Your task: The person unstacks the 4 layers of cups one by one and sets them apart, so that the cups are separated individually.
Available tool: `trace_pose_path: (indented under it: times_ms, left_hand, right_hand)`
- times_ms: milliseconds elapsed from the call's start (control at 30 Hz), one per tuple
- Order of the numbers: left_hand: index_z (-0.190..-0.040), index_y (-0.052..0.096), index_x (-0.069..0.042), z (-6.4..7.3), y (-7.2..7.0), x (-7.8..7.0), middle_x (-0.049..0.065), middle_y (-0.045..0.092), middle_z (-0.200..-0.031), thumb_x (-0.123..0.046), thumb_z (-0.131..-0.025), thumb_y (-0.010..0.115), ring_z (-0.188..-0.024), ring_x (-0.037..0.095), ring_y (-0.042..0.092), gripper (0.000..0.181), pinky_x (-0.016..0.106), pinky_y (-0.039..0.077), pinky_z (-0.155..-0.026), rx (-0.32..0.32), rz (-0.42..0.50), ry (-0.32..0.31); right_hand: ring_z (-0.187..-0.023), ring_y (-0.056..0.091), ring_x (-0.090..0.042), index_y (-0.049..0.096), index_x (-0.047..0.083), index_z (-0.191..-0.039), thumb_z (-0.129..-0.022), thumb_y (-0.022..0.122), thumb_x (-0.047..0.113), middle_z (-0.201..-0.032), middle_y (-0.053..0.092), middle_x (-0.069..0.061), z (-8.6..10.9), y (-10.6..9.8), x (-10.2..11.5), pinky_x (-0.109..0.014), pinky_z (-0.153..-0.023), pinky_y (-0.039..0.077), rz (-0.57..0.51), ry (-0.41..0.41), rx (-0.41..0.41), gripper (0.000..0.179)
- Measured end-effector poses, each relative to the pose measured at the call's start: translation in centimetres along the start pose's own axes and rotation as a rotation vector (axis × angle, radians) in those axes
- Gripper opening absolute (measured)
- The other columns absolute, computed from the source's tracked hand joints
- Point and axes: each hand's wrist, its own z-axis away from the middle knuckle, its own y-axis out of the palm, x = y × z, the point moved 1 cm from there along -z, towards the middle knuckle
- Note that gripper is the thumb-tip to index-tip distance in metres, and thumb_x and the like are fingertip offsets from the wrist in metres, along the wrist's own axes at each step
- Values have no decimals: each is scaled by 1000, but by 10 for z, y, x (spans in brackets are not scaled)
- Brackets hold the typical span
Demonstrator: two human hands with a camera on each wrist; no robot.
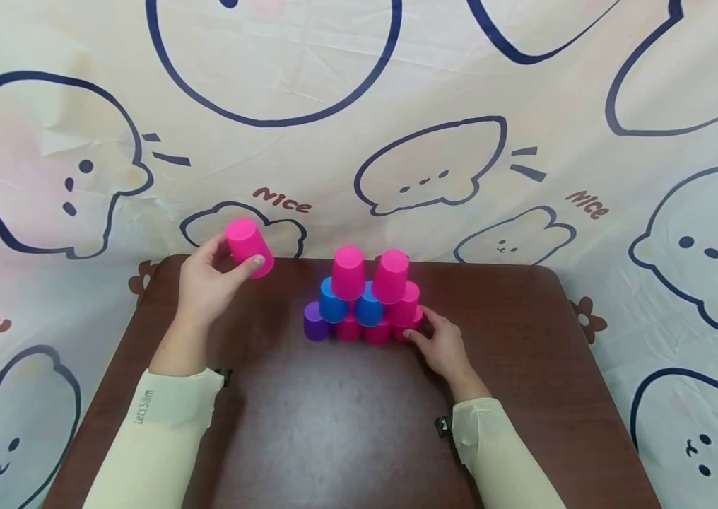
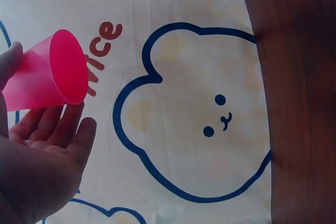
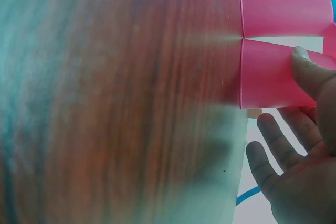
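My left hand (image 1: pixel 209 279) pinches a pink cup (image 1: pixel 248 246) between thumb and fingers, raised left of the stacked cups. That cup is tilted, base up; its open mouth shows in the left wrist view, where the pink cup (image 2: pixel 34 80) sits above the spread lower fingers. My right hand (image 1: pixel 443 346) grips the lowest pink cup (image 3: pixel 273 77) at the stack's right end, thumb on its near side, other fingers behind. The bottom row has a purple cup (image 1: pixel 316 322) and three pink ones. Above stand two blue cups (image 1: pixel 333 302) and a pink cup (image 1: pixel 405 304), topped by two pink cups (image 1: pixel 348 274).
The stack stands upside down on a dark brown wooden table (image 1: pixel 327 424), toward its far edge. Behind and beside the table hangs a pale cloth (image 1: pixel 321 162) printed with blue-outlined cartoon figures. Both forearms wear light sleeves (image 1: pixel 171 424) with small dark devices at the wrists.
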Motion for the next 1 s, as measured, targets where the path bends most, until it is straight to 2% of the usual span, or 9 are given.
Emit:
trace_pose_path:
  times_ms: [200,733,1000]
  left_hand:
    - [-153,52,-27,3,-3,8,-2,61,-144,-57,-82,83,-130,22,58,83,45,53,-105,-9,4,-10]
    - [-155,49,-19,5,-9,26,8,59,-147,-47,-86,83,-134,31,56,81,52,51,-107,1,-24,-73]
    - [-156,48,-20,3,-13,39,10,57,-148,-45,-87,83,-135,34,54,81,54,51,-106,7,-41,-102]
  right_hand:
    - [-135,56,-34,54,22,-151,-91,80,38,-145,61,-7,0,-1,1,-57,-110,46,6,-3,-6,68]
    - [-134,57,-34,54,22,-151,-92,80,39,-144,62,-7,0,0,-1,-57,-110,46,7,-5,1,66]
    - [-133,57,-35,55,22,-150,-91,80,38,-143,62,-7,0,-1,0,-58,-109,47,8,-7,-3,66]
